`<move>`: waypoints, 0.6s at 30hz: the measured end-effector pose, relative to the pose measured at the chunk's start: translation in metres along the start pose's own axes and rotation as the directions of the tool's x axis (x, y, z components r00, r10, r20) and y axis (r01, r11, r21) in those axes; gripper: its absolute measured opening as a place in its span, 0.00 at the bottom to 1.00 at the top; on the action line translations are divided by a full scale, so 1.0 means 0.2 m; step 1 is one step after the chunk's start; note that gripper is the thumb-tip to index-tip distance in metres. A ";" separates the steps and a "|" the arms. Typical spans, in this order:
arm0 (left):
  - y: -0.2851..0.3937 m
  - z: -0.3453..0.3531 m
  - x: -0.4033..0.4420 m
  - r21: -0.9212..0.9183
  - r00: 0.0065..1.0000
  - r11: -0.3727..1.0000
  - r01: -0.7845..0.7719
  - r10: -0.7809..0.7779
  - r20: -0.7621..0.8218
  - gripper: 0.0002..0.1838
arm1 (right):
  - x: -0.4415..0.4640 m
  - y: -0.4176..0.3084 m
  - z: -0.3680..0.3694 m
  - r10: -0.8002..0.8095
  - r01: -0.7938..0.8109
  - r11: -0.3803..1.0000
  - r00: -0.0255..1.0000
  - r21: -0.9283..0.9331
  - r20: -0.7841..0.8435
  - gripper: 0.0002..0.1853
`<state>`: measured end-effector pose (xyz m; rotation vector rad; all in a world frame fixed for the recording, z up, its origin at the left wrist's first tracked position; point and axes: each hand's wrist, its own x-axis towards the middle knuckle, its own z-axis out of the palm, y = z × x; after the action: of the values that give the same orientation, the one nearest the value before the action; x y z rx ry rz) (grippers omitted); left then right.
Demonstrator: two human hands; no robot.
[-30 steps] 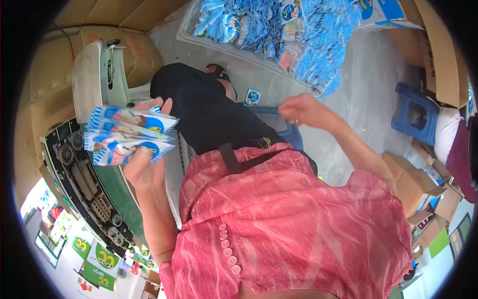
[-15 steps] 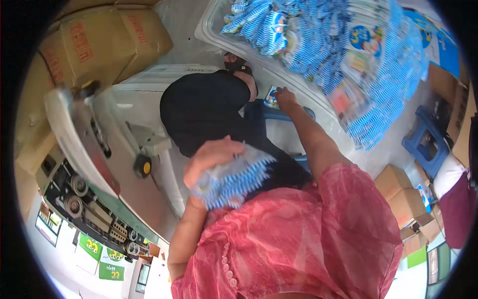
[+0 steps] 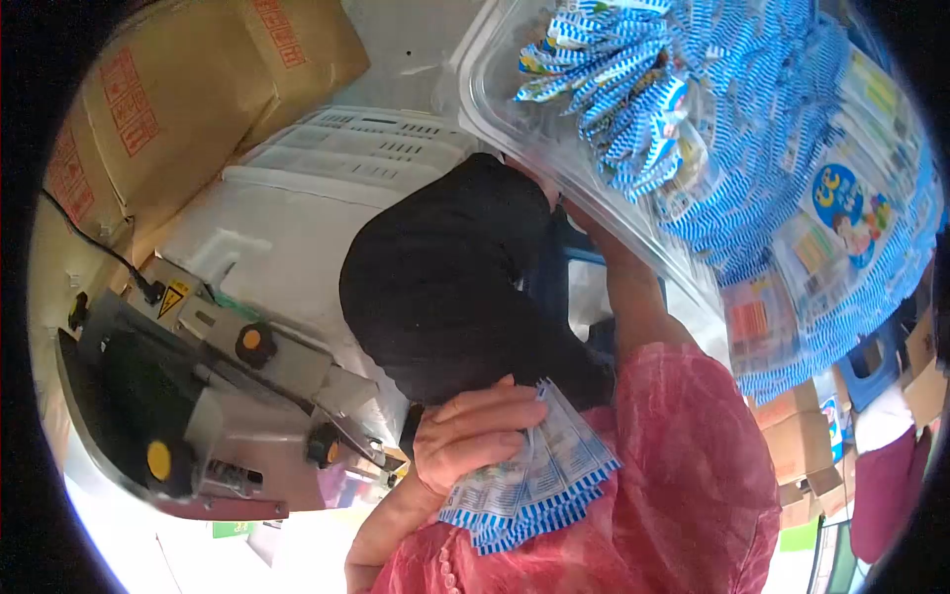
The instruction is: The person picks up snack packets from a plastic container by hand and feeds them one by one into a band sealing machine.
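Observation:
My left hand (image 3: 480, 436) is closed around a fanned stack of blue-and-white striped packets (image 3: 539, 475), held low in front of my pink top. My right forearm (image 3: 638, 297) reaches down beside my black-clad leg, under the rim of a clear plastic tub (image 3: 594, 193). The tub's edge hides the fingers of my right hand, so what they touch does not show. Many similar striped packets (image 3: 732, 148) are heaped in the tub, some in rows with printed fronts facing up.
Left is a machine with black-and-yellow knobs (image 3: 158, 460) and a warning label. Brown cartons (image 3: 198, 89) stand behind a white slotted crate (image 3: 366, 148). A blue stool (image 3: 584, 257) is by my leg. More boxes (image 3: 797, 436) lie to the right.
The view has shifted, bringing the tub and machine nearer. My left hand has lowered with its packets. My right hand, earlier seen at a small packet by the stool, is now behind the tub's edge.

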<state>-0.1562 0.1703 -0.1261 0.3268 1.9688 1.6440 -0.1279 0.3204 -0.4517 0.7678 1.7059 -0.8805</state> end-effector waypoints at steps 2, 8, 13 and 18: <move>0.02 0.00 0.03 -0.015 0.999 0.999 0.039 -0.039 0.003 0.19 | -0.09 -0.06 -0.08 -0.041 0.041 0.999 0.999 -0.006 -0.007 0.13; -0.01 -0.06 0.05 -0.061 0.993 0.994 0.093 -0.088 0.079 0.20 | 0.19 0.20 0.22 -0.197 0.195 0.980 0.980 -0.039 -0.036 0.12; -0.01 -0.06 0.08 -0.061 0.995 0.995 0.082 -0.078 0.055 0.21 | 0.29 0.42 0.40 -0.311 0.307 0.949 0.949 -0.069 -0.058 0.12; 0.00 -0.04 0.09 -0.072 0.993 0.993 0.096 -0.090 0.073 0.22 | 0.33 0.53 0.50 -0.422 0.414 0.906 0.901 -0.086 -0.105 0.12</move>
<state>-0.1750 0.1723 -0.1287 0.2563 1.8379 1.6209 -0.0095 0.2960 -0.5563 0.4205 2.0401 -1.0818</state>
